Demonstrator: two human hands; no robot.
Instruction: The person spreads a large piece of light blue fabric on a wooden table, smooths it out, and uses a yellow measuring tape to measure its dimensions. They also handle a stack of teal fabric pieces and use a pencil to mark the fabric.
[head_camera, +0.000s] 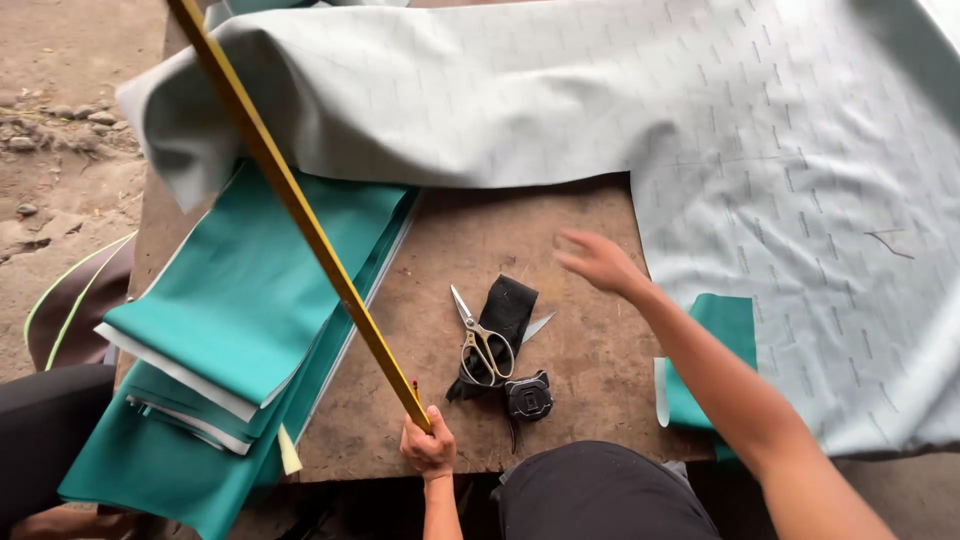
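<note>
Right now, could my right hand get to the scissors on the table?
Probably yes. The right hand hovers open over bare wood of the table, and the scissors lie uncovered on a black cloth just beside it. Nothing stands between them; the left hand holds the long yellow stick off to the side.

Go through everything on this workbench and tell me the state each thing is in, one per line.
Left hand: shut on the yellow stick.
Yellow stick: tilted up off the table.
Right hand: open, blurred, holding nothing.
Scissors: blades apart, lying on black cloth.
Tape measure: lying flat on the table, tape not out.
Pale sheet: spread out, backing side up.
Teal sheets: folded, stacked.
</note>
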